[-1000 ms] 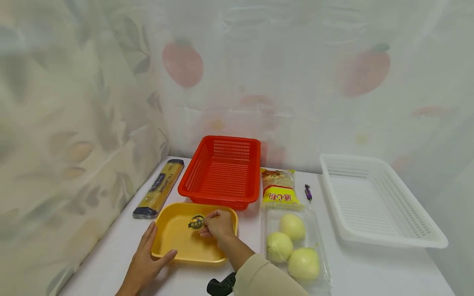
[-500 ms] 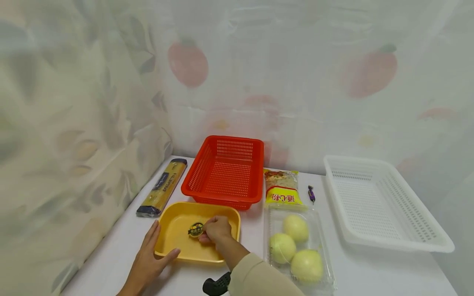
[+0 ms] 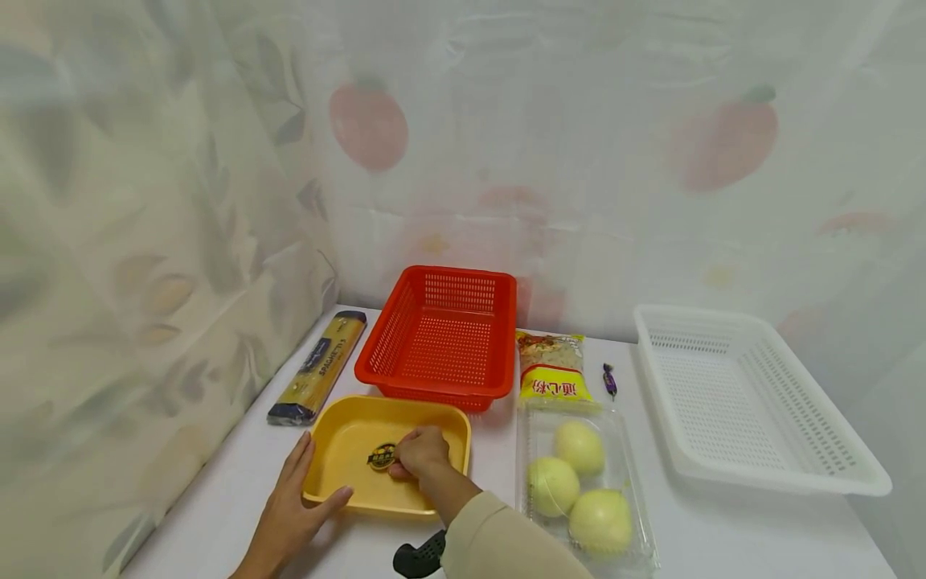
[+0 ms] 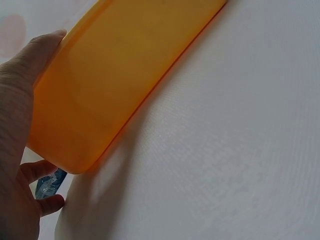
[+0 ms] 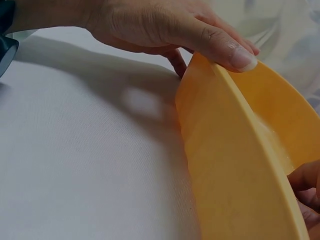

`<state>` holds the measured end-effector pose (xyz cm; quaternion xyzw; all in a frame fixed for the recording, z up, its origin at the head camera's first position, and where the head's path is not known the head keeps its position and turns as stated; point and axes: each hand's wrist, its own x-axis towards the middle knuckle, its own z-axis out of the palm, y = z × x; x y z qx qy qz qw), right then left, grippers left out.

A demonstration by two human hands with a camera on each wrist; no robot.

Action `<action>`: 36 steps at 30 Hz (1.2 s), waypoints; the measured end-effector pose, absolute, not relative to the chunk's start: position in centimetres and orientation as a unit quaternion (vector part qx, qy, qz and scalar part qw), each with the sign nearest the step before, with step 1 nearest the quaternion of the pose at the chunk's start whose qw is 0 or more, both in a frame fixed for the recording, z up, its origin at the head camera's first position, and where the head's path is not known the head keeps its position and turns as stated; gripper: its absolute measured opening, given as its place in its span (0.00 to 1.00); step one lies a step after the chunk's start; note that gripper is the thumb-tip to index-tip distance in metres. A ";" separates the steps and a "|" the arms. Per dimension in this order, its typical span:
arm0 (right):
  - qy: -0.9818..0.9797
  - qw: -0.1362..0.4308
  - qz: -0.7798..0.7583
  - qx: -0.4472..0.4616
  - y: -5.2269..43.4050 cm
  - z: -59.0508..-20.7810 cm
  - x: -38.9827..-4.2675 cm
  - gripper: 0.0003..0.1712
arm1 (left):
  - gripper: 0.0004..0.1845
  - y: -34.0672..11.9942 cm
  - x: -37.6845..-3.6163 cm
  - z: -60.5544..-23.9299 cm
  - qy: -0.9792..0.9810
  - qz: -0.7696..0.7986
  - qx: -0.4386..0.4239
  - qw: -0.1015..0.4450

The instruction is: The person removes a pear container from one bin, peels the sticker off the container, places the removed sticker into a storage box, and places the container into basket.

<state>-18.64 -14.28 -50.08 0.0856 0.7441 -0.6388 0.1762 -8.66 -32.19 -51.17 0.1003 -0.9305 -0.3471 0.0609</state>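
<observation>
Nearest on the white, cloth-textured desk [image 3: 723, 531], a black handle-like object [image 3: 415, 556] pokes out beside a beige sleeve [image 3: 506, 543]. The left hand [image 3: 289, 515] grips the near left corner of one smooth, yellow-orange plastic tray [image 3: 340, 474], a shallow rectangle with rounded corners, thumb hooked over its rim and fingers laid along its outer wall. The right hand [image 3: 422, 453] reaches inside the tray, its fingers curled to pinch the edge of one round dark sticker [image 3: 382, 457] with gold print lying on the tray's floor. To the right, one clear, glossy clamshell box [image 3: 637, 531] holds three pale yellow, round fruits [image 3: 579, 482]. Farther back lie one long, narrow spaghetti packet [image 3: 318, 367] in yellow with dark ends by the left wall, one red rectangular basket [image 3: 441, 334] of perforated plastic just behind the tray, one crinkly yellow bag of pasta [image 3: 552, 367] with red lettering, and one small purple-wrapped sweet [image 3: 610, 379]. At the far right sits one large white perforated basket [image 3: 752, 394], shallow and rectangular. Behind everything hangs a translucent curtain [image 3: 579, 145] printed with leaves and red fruit shapes.
</observation>
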 end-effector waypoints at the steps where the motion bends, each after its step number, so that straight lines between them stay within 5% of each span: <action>1: 0.746 0.176 -0.637 0.084 -14.3 -50.1 -18.6 0.09 | 0.59 -32.2 -8.7 -51.2 -0.931 -0.347 0.101 0.061; 36: 0.765 0.165 -0.620 0.059 -14.3 -50.5 -18.7 0.06 | 0.61 -32.1 -8.8 -51.1 -0.932 -0.340 0.120 0.035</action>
